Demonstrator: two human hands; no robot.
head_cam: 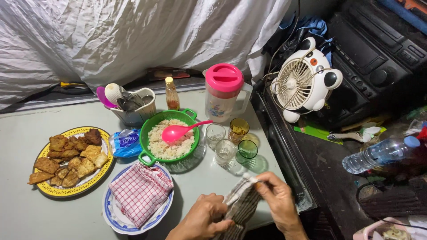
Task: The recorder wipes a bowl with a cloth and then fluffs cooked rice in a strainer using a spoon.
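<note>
Between the hands, a striped cloth is pinched by left and right.

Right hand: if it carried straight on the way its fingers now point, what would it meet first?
The right hand points left along the table's near edge, pinching a striped cloth. Beyond that cloth, the left hand comes first, probably; past it lies the red checked cloth.
</note>
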